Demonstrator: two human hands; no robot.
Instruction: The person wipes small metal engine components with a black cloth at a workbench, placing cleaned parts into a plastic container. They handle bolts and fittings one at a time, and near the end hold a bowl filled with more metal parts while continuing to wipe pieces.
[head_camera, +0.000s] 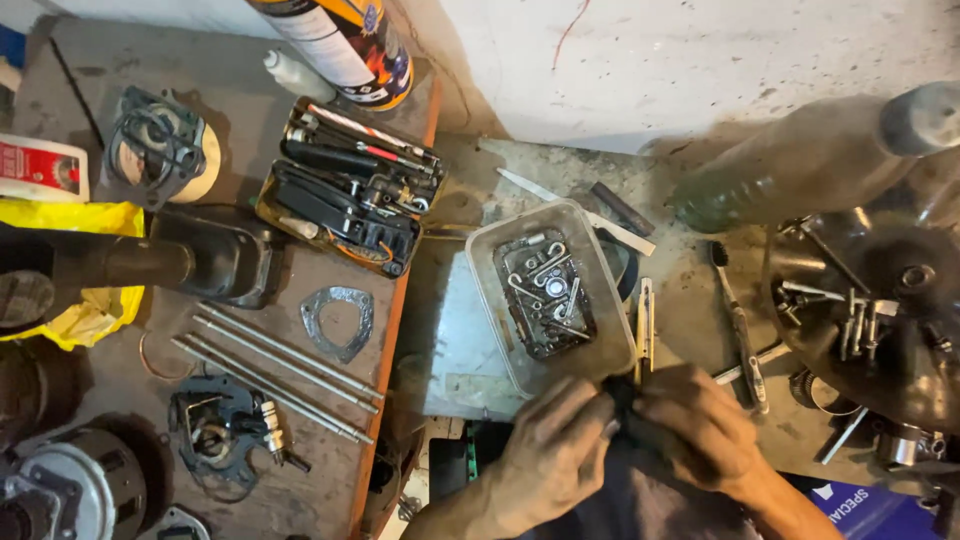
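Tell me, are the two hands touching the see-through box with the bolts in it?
Cannot tell. In the head view the left hand and right hand meet just below the clear plastic box, gripping a small dark part. Their fingertips overlap its near rim, with no clear gap or contact.

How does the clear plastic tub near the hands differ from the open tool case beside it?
The clear plastic tub is pale and see-through, while the open tool case is dark and opaque. The tub holds loose small metal parts such as bolts; the case holds long tools laid side by side. The tub sits on the lower grey surface, the case up on the brown bench. Both are open-topped, rectangular and set askew.
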